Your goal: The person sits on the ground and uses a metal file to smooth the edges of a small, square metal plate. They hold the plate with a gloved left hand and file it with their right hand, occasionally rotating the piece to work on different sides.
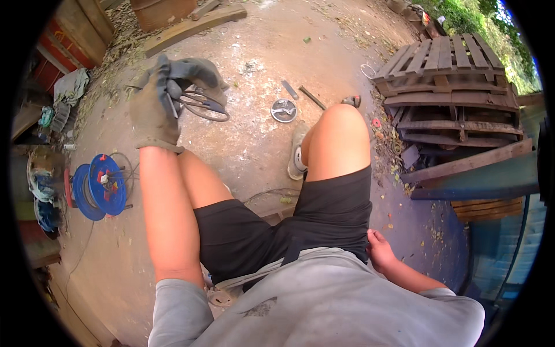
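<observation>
My left hand (159, 104), in a worn brown and dark grey work glove, is raised on the left above the ground. Its fingers curl round a looped dark cable (203, 108), with a small grey rounded piece at the palm. Part of the grip is hidden by the glove. Bare, my right hand (383, 250) rests low against the side of my black shorts (332, 202); most of its fingers are hidden. Between my knees and beyond lie a round metal disc (284, 110), a short flat metal strip (289, 89) and a thin dark bar (312, 98).
A blue cable reel (106, 186) stands at the left, its cord trailing over the floor. Stacked wooden pallets (445, 87) rise at the right, with a leaning plank (468, 162) below. A timber beam (196, 30) lies at the far left.
</observation>
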Tool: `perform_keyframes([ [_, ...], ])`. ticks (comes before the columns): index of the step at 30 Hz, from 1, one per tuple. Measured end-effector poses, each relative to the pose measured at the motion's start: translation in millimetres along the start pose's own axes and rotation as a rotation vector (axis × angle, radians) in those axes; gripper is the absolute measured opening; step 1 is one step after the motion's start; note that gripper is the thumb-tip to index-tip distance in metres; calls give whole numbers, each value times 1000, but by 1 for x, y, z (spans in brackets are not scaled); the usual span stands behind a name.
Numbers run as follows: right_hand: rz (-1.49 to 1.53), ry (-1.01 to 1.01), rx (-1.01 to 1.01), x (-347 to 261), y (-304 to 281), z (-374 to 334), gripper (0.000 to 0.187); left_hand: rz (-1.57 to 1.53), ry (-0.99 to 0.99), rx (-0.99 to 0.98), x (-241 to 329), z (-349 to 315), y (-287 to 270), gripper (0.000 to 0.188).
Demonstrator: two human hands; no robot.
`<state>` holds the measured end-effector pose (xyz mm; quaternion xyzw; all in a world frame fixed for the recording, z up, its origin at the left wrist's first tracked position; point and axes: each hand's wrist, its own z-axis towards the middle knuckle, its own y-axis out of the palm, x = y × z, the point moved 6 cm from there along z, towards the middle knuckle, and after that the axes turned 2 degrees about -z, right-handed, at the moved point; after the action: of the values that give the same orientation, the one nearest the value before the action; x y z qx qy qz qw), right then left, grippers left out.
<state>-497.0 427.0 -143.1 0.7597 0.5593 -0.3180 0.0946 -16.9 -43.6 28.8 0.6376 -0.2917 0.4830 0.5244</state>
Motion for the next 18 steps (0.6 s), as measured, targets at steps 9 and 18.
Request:
perform_keyframes([
  [9,177,-2,-112,-5,11,39,44,84,-59,29,-21,-9,48,21],
  [18,136,-192,-306,-9,-3,-26,31,153,-67,6,-33,0,33,20],
])
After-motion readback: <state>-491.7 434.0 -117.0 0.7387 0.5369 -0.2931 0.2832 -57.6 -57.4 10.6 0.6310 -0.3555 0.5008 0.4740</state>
